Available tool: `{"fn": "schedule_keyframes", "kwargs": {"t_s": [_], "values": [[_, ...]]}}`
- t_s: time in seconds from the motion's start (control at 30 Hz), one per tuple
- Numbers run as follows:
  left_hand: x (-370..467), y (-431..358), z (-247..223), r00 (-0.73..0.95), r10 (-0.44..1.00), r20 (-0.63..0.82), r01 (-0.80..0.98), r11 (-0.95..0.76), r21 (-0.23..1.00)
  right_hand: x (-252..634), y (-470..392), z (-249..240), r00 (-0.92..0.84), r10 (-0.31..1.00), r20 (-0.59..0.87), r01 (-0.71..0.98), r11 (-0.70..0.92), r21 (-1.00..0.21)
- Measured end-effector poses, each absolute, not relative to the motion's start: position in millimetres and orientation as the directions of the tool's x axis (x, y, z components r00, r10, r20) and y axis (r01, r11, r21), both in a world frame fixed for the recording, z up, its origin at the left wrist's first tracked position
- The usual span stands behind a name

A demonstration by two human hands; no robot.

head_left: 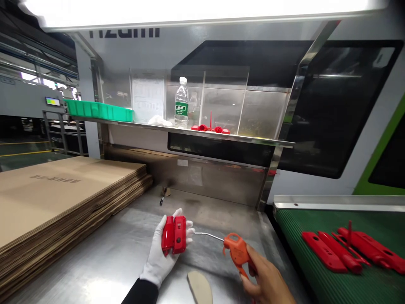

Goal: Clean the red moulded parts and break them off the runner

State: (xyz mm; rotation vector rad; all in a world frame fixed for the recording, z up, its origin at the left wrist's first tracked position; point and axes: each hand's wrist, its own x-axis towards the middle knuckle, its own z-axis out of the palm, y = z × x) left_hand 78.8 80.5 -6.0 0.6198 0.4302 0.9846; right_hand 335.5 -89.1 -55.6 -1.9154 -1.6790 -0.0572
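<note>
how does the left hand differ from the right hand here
The left hand wears a white glove, while the right hand is bare. The left hand cradles two red pieces side by side; the right hand is curled around the handle of an orange nozzle gun. A black sleeve shows at the left wrist, but none shows beside the right hand. Both hands are holding something.

Stacked brown cardboard sheets (66,185) and a rounded beige piece (200,288) lie on a silver metal workbench (126,236), red plastic parts (325,253) on a ribbed green belt (300,219).
</note>
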Motion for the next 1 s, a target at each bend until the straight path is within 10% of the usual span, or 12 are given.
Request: {"fn": "schedule_keyframes", "kwargs": {"t_s": [0.6,0.87,1.0], "values": [[100.0,73.7,-24.3,0.652,0.757,0.041,-0.209,0.127,0.97,315.0,-88.9,-51.6,0.328,0.853,0.406,0.92,-0.192,-0.341],[100.6,76.3,-28.6,0.599,0.792,0.121,-0.244,0.037,0.969,328.4,-91.6,-49.7,0.339,0.923,0.184,0.903,-0.263,-0.34],[103.0,73.4,-26.8,0.457,0.871,0.179,-0.338,-0.016,0.941,325.6,-88.7,-60.1,0.366,0.874,0.319,0.917,-0.282,-0.28]]}}
